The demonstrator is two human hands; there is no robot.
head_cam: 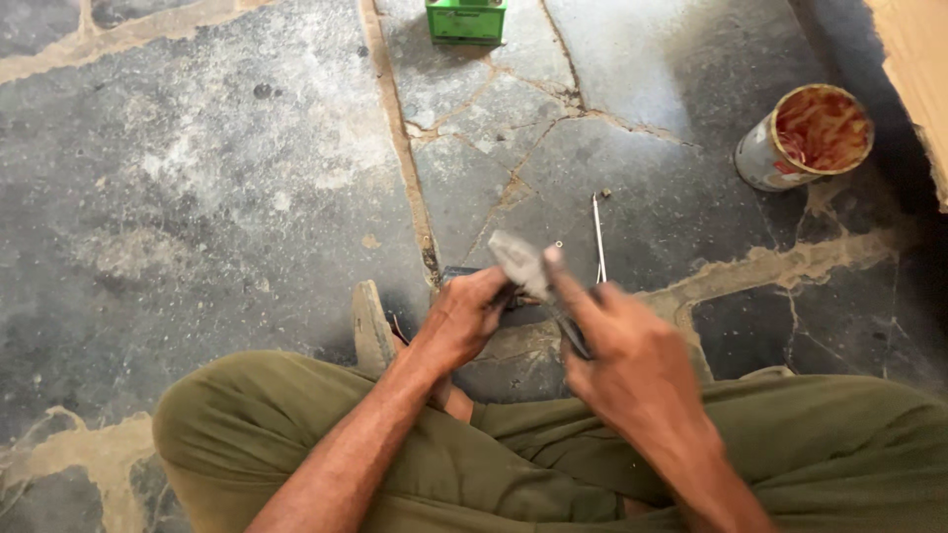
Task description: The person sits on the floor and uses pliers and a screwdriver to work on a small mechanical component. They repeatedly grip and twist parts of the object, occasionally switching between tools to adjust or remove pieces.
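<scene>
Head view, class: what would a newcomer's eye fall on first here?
First, the two hands at centre: the right hand grips a blurred grey tool while the left hand steadies something dark beneath it. Next, the open tin with red-streaked insides, upper right on the cracked stone floor, and the green box at the top edge.

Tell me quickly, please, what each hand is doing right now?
Left hand: closed on a small dark object, kind unclear.
Right hand: closed on a blurred grey tool.
</scene>
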